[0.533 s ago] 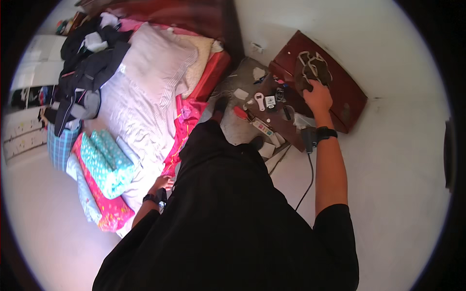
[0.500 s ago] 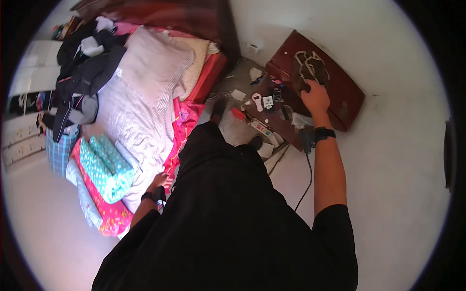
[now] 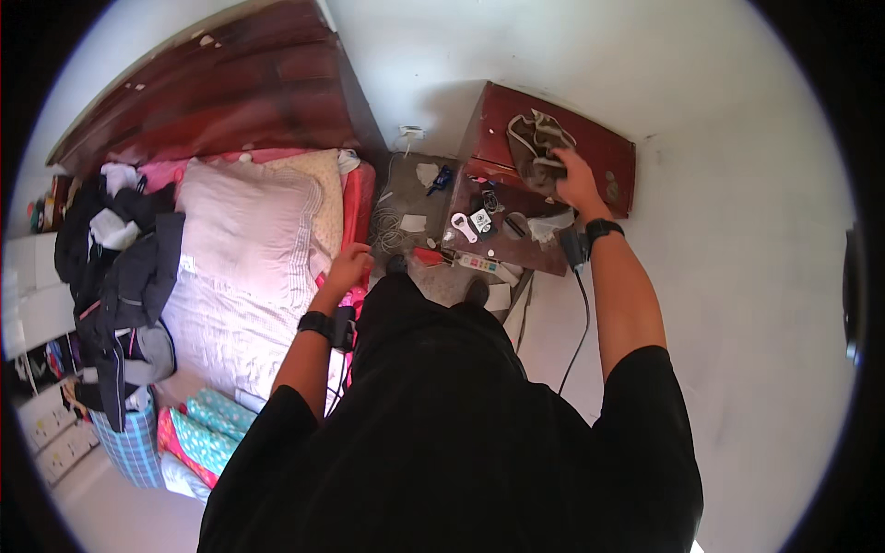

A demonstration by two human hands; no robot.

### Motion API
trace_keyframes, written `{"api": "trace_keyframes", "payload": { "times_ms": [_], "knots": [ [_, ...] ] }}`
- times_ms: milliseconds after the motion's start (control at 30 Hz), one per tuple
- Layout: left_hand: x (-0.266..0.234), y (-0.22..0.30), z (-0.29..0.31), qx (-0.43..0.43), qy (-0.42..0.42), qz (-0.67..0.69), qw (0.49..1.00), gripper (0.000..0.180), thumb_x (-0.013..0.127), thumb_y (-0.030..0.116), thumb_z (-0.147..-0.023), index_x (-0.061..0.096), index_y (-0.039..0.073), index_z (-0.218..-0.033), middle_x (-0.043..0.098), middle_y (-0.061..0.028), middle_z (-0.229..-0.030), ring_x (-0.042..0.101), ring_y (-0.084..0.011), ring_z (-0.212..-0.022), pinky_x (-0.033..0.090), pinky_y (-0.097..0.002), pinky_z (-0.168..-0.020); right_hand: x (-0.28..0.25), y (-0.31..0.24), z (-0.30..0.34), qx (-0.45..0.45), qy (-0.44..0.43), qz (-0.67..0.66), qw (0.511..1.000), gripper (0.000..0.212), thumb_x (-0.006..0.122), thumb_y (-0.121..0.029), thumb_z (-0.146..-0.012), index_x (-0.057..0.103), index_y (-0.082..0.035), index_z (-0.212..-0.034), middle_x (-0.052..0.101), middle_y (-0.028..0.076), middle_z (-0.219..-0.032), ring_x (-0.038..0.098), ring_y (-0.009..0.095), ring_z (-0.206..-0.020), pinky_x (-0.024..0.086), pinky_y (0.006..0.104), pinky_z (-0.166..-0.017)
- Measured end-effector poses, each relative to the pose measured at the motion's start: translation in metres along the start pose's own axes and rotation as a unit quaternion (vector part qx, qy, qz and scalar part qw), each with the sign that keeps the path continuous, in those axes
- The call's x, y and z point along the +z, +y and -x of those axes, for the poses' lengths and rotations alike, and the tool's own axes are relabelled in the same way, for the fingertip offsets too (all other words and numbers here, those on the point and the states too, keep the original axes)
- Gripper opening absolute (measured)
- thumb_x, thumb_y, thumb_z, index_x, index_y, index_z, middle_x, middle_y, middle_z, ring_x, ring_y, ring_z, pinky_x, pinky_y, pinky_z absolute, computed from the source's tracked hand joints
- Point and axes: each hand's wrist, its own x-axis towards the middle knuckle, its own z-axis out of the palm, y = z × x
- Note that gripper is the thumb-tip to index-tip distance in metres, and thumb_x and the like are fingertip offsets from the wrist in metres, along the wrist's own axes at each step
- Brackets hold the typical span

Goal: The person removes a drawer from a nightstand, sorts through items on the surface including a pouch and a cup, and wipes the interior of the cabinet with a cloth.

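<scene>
A dark brown cloth with pale trim is gripped at its near edge by my right hand. The cloth lies crumpled on the top of a dark red nightstand. Over the bed's right edge, my left hand hangs with loosely bent, parted fingers and nothing in it. An open drawer juts out below the nightstand top. In it lie a white handled gadget, a small black-and-white box, a dark cable and a crumpled clear plastic bag.
Left stands a bed with a pale pillow, dark clothes and folded teal bedding. A power strip, a red object and loose cables lie on the floor by my feet. White walls border the nightstand.
My view has shifted, moving the bed lower and the nightstand left in the picture. My left hand has risen forward along the bed. The cloth stays in my right hand.
</scene>
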Motion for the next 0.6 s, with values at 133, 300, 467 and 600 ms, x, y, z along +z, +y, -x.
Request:
{"api": "trace_keyframes", "payload": {
  "times_ms": [133,300,467,600],
  "knots": [
    [0.046,-0.004,-0.012,-0.045,-0.107,-0.039,0.992,0.025,0.057,0.014,-0.088,0.06,0.0,-0.109,0.066,-0.009,-0.086,0.063,-0.0152,-0.08,0.051,-0.0282,-0.073,-0.009,0.0,-0.003,0.03,0.191,-0.034,0.98,0.053,0.057,-0.001,-0.076,0.054,-0.011,-0.127,0.039,0.022,-0.143,0.034,0.04,-0.134,0.032,0.0464,-0.109],
    [0.046,-0.06,-0.03,-0.004,-0.187,-0.159,0.969,0.03,0.062,0.02,-0.086,0.06,0.002,-0.11,0.068,-0.0096,-0.088,0.065,-0.0183,-0.083,0.05,-0.03,-0.075,0.026,-0.032,0.028,-0.061,0.291,0.072,0.952,0.043,0.063,-0.01,-0.08,0.062,-0.014,-0.123,0.044,0.011,-0.143,0.028,0.044,-0.136,0.031,0.0508,-0.106],
    [0.038,-0.099,-0.04,-0.016,-0.166,-0.234,0.958,0.049,0.065,0.03,-0.084,0.055,0.001,-0.121,0.066,-0.0198,-0.108,0.063,-0.0331,-0.104,0.049,-0.0394,-0.088,0.136,-0.037,0.111,-0.018,0.209,-0.047,0.977,0.046,0.062,-0.005,-0.075,0.06,-0.011,-0.12,0.053,0.014,-0.126,0.045,0.038,-0.12,0.035,0.0474,-0.103],
    [0.053,-0.123,-0.021,-0.218,-0.258,-0.347,0.875,0.086,0.064,0.05,-0.078,0.033,0.001,-0.143,0.046,-0.0257,-0.136,0.044,-0.0404,-0.128,0.039,-0.0442,-0.104,0.252,0.022,0.13,0.032,0.018,-0.1,0.994,0.055,0.065,-0.006,-0.072,0.051,-0.004,-0.126,0.054,0.019,-0.121,0.049,0.039,-0.115,0.038,0.0461,-0.1]
  ]
}}
